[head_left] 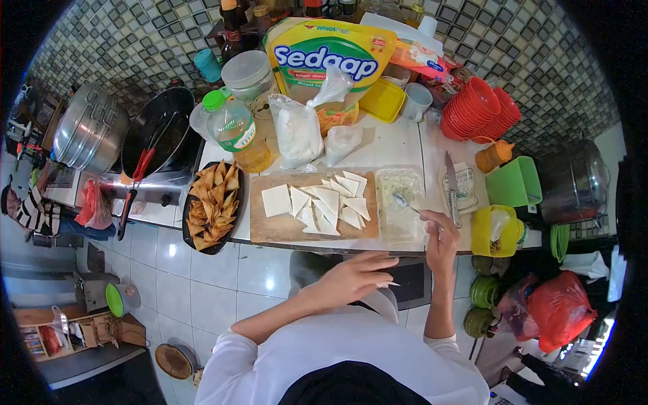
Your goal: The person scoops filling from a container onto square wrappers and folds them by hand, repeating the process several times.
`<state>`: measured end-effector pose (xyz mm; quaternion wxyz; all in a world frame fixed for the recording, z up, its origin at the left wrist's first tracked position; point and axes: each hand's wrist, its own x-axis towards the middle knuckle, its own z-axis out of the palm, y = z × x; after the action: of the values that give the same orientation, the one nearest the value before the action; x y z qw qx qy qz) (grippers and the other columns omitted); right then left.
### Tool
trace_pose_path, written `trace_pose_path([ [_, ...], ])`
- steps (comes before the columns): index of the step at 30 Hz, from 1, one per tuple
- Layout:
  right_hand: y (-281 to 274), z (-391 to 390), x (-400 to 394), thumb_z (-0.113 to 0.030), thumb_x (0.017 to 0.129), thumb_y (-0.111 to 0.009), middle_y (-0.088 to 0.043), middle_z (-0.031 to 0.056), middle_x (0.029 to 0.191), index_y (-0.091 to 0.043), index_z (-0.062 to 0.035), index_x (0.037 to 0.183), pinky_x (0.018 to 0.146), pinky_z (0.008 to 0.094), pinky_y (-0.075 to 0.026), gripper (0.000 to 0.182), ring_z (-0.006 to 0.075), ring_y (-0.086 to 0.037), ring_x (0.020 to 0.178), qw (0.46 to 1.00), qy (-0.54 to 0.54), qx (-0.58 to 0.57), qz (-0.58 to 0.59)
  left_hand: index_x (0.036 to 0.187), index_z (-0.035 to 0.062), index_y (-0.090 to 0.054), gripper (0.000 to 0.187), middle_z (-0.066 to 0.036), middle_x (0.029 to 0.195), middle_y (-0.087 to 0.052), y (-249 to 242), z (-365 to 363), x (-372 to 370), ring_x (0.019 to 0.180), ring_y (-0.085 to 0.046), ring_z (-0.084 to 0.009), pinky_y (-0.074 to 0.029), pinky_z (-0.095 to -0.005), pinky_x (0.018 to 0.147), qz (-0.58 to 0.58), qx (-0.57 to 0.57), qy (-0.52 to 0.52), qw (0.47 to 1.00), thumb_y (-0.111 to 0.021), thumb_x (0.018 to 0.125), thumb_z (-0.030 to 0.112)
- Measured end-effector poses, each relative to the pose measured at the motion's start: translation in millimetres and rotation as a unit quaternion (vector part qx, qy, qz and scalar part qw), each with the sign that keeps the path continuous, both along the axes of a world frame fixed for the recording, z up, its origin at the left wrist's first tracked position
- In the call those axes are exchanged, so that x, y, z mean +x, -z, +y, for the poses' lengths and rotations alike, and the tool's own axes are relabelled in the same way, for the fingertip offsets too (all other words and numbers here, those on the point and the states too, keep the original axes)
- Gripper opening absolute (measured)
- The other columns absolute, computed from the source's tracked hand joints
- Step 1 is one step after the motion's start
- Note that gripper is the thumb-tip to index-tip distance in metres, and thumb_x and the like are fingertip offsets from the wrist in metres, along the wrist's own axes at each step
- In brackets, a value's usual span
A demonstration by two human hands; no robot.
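My right hand (pixel 442 236) grips a metal spoon (pixel 400 200), its bowl dipped into a clear plastic container (pixel 382 233) with a pale, greenish-flecked filling. In front of the table's edge, my left hand (pixel 354 277) holds a small white pastry wrapper (pixel 388 284), mostly covered by the fingers. On the wooden cutting board (pixel 270 233) left of the container lie several loose white triangular wrappers (pixel 327 200) and a squarer white stack (pixel 276 201). A black plate (pixel 214 249) farther left carries a heap of golden fried triangular pastries (pixel 214 202).
A knife (pixel 452 182) rests right of the container, beside a yellow tub (pixel 493 233) and green box (pixel 516 182). Behind the board stand an oil bottle (pixel 233 131), bags of white powder (pixel 297 131) and red bowls (pixel 471 111). A black wok (pixel 158 128) sits on the stove.
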<state>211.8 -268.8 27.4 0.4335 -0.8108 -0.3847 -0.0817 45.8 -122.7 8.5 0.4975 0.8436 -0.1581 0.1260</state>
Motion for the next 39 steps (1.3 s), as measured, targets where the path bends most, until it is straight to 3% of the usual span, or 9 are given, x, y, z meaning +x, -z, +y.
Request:
trace_pose_path([
  [3,3,6,5,0.001,0.073,-0.056,-0.062,0.0123,0.082,-0.062,-0.0043,0.091,0.062,0.0364,-0.044,0.019,0.0290,-0.057,0.070,0.995,-0.038,-0.040,-0.079,0.096,0.0105,-0.065,0.019,-0.014,0.138,-0.032,26,-17,10,0.128,-0.028,-0.0320,-0.030,-0.0477,0.101,0.029,0.134,0.001,0.991,-0.057,0.081,0.020],
  [6,13,9,3,0.001,0.071,-0.058,-0.062,0.0121,0.083,-0.062,-0.0046,0.091,0.063,0.0379,-0.044,0.022,0.0304,-0.057,0.070,0.994,-0.052,-0.047,-0.086,0.095,0.0103,-0.064,0.019,-0.014,0.142,-0.021,45,-23,8,0.132,-0.019,-0.0318,-0.024,-0.0480,0.105,0.040,0.177,-0.026,0.983,-0.057,0.080,0.020],
  [10,27,9,-7,0.002,0.069,-0.057,-0.062,0.0124,0.083,-0.061,-0.0040,0.093,0.061,0.0389,-0.044,0.025,0.0307,-0.058,0.071,0.994,-0.080,-0.030,-0.075,0.094,0.0106,-0.063,0.018,-0.016,0.142,-0.020,51,-23,9,0.133,-0.017,-0.0333,-0.021,-0.0483,0.106,0.052,0.171,-0.011,0.984,-0.057,0.080,0.020],
  [12,21,8,-9,0.002,0.073,-0.056,-0.062,0.0135,0.084,-0.060,-0.0019,0.092,0.062,0.0375,-0.046,0.020,0.0309,-0.059,0.073,0.993,-0.083,-0.038,-0.072,0.081,0.0071,-0.061,0.012,-0.019,0.143,-0.018,53,-24,9,0.133,-0.016,-0.0332,-0.020,-0.0517,0.105,0.020,0.147,-0.016,0.989,-0.058,0.079,0.018],
  [14,14,11,-11,0.001,0.078,-0.053,-0.062,0.0148,0.084,-0.059,0.0001,0.092,0.064,0.0356,-0.047,0.015,0.0317,-0.060,0.075,0.985,0.043,0.026,0.162,0.079,0.0068,-0.061,0.012,-0.019,0.143,-0.018,52,-24,10,0.133,-0.016,-0.0331,-0.019,-0.0519,0.105,0.026,0.139,-0.012,0.990,-0.058,0.079,0.018],
  [21,24,21,-23,-0.001,0.084,-0.048,-0.062,0.0142,0.081,-0.059,0.0026,0.089,0.063,0.0317,-0.047,0.013,0.0234,-0.061,0.070,1.000,-0.010,0.005,0.012,0.075,0.0054,-0.060,0.013,-0.016,0.144,-0.018,55,-22,10,0.134,-0.015,-0.0319,-0.017,-0.0523,0.106,0.048,0.129,-0.012,0.990,-0.058,0.079,0.018],
  [24,21,9,-20,-0.006,0.088,-0.046,-0.061,0.0127,0.077,-0.059,0.0028,0.089,0.058,0.0287,-0.045,0.016,0.0181,-0.057,0.063,0.986,0.069,0.024,0.151,0.074,0.0048,-0.060,0.014,-0.015,0.143,-0.019,54,-22,10,0.134,-0.015,-0.0311,-0.016,-0.0524,0.106,0.036,0.136,-0.016,0.990,-0.058,0.080,0.018],
  [28,25,13,-19,-0.013,0.093,-0.040,-0.060,0.0092,0.069,-0.060,0.0030,0.090,0.053,0.0248,-0.042,0.025,0.0127,-0.053,0.057,0.985,0.074,0.101,0.119,0.074,0.0044,-0.060,0.015,-0.015,0.144,-0.019,54,-21,9,0.134,-0.014,-0.0306,-0.016,-0.0524,0.106,0.037,0.131,-0.010,0.991,-0.058,0.080,0.018],
  [39,34,15,-15,-0.021,0.095,-0.037,-0.059,0.0080,0.064,-0.057,0.0028,0.088,0.049,0.0238,-0.040,0.033,0.0099,-0.050,0.052,0.982,0.083,0.086,0.145,0.083,0.0042,-0.063,0.013,-0.016,0.143,-0.021,49,-17,9,0.133,-0.018,-0.0341,-0.021,-0.0533,0.104,0.042,0.144,-0.003,0.989,-0.059,0.078,0.015],
])
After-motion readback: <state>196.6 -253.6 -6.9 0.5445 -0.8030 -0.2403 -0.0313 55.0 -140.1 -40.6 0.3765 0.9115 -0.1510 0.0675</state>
